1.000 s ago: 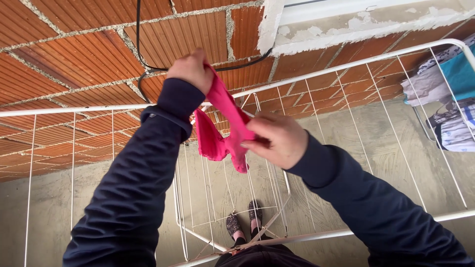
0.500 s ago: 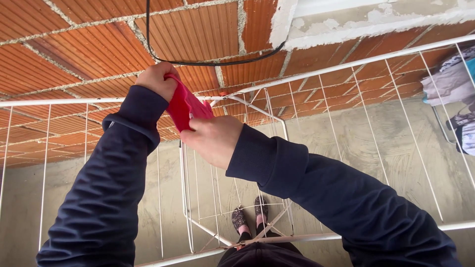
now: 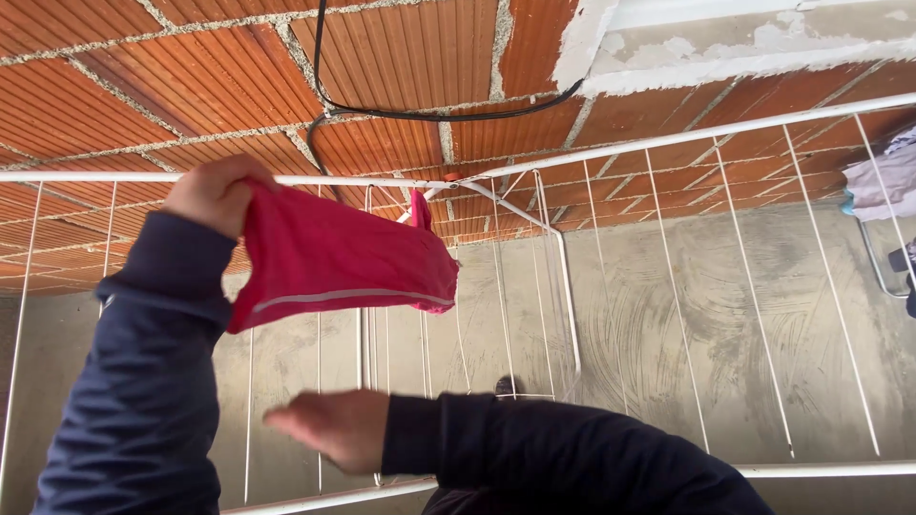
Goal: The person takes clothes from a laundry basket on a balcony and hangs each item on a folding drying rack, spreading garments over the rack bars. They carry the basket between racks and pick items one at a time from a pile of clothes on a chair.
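Note:
My left hand grips one end of a small pink garment and holds it up over the left wing of a white wire drying rack. The garment stretches to the right, its far end draped over a rack wire near the centre. My right hand is low and blurred below the garment, fingers apart, holding nothing. Both arms wear dark navy sleeves.
A red brick wall with a black cable stands behind the rack. Below is a concrete floor. Other laundry hangs at the right edge. A shoe tip shows under the rack.
My right hand let go of the pink garment and dropped down to the left. My left hand moved left, spreading the garment out over the rack wires.

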